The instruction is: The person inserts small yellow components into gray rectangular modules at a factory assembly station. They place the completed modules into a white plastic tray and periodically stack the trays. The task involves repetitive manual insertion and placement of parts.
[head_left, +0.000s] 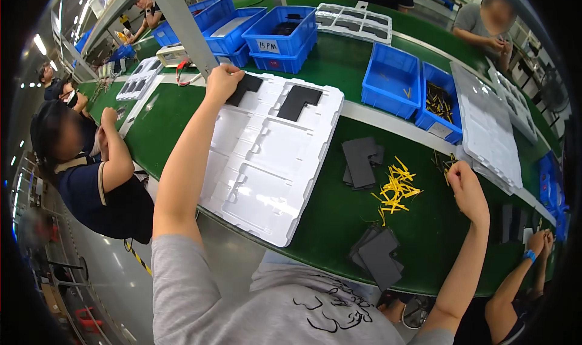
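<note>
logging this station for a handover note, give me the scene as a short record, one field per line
left hand: fingertips at the edge of a black piece, grip unclear
right hand: fingers bunched at dark strips, contents hidden
tray: white, second piece near its far edge
right of tray: far stack and near stack of black pieces, loose yellow strips
beyond the strips: blue bin

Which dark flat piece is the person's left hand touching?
The dark piece at the far-left compartment of the white tray: the left hand touches it; the tray's other piece, the farther pile and the nearer pile lie untouched.
</note>
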`<state>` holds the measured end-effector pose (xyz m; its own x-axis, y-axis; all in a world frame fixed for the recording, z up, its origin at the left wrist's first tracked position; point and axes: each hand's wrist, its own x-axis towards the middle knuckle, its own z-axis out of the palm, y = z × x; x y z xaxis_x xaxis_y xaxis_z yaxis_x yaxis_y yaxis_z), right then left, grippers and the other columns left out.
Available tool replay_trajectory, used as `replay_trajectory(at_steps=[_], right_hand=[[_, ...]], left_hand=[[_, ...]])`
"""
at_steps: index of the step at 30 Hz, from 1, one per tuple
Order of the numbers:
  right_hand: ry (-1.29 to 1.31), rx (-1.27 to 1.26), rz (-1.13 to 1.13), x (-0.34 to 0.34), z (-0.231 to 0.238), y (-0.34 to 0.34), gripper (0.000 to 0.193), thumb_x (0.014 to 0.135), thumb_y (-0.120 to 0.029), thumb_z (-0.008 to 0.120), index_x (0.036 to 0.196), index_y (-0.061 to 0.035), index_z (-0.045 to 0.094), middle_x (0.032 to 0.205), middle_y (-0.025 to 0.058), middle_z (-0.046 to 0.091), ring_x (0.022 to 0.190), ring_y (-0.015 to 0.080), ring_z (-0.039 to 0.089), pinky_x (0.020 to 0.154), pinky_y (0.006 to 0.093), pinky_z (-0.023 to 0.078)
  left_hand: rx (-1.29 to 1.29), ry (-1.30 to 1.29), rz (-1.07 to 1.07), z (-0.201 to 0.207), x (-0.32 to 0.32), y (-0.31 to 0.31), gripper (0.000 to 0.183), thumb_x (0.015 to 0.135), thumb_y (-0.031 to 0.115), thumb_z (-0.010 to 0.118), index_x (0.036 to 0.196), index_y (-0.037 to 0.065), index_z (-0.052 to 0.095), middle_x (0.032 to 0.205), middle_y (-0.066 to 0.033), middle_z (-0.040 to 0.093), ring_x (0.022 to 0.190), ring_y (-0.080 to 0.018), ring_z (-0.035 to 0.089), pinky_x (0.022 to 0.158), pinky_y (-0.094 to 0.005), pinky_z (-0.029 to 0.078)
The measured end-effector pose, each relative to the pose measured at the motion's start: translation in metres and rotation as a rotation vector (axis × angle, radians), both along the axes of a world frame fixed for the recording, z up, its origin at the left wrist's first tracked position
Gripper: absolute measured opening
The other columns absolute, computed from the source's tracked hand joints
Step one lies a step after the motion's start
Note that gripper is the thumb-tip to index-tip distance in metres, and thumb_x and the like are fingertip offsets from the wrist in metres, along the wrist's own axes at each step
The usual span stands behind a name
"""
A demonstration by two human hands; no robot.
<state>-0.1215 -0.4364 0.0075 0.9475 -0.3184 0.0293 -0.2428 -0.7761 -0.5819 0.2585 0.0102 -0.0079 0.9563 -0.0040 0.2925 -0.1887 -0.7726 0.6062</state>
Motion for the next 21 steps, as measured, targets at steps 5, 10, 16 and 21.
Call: replay_trajectory(at_steps=[5,10,16,21], right_hand=[[-0.036,0.223,0.033,0.004,0.004,0.012,0.006,0.092,-0.004,0.054,0.096,-0.0010,0.051,0.075,0.0060,0.056,0.065,0.0126,0.053,0.059,0.0267,0.044],[-0.047,0.313,0.089,0.010,0.003,0.027,0.015,0.086,0.003,0.057,0.101,0.0002,0.057,0.079,0.0019,0.057,0.067,0.0062,0.053,0.058,0.0211,0.045],[-0.184,0.367,0.305,0.019,-0.002,0.054,0.011,0.083,0.003,0.059,0.094,0.0008,0.062,0.082,-0.0008,0.056,0.068,0.0045,0.049,0.063,0.0200,0.041],[-0.182,0.456,0.309,0.017,0.000,0.077,0.011,0.082,0.000,0.065,0.094,0.0011,0.065,0.083,0.0035,0.062,0.071,0.0088,0.058,0.065,0.0231,0.047]], left_hand=[[0.262,-0.046,0.076,0.004,-0.029,-0.026,0.028,0.084,0.032,0.065,0.104,0.012,0.065,0.104,-0.0129,0.064,0.100,-0.0314,0.061,0.083,-0.0427,0.048],[0.412,-0.426,0.131,-0.004,-0.032,-0.025,0.026,0.085,0.028,0.065,0.107,0.015,0.061,0.104,-0.0118,0.059,0.100,-0.0313,0.058,0.079,-0.0455,0.048],[-0.132,-0.156,-0.625,0.021,-0.137,-0.120,0.015,0.083,0.019,0.067,0.093,0.008,0.068,0.084,-0.0067,0.064,0.070,-0.0213,0.060,0.063,-0.0343,0.048],[-0.022,0.166,-1.116,0.032,-0.236,-0.169,0.016,0.079,0.014,0.072,0.093,0.006,0.070,0.078,-0.0030,0.061,0.072,-0.0152,0.055,0.066,-0.0289,0.046]])
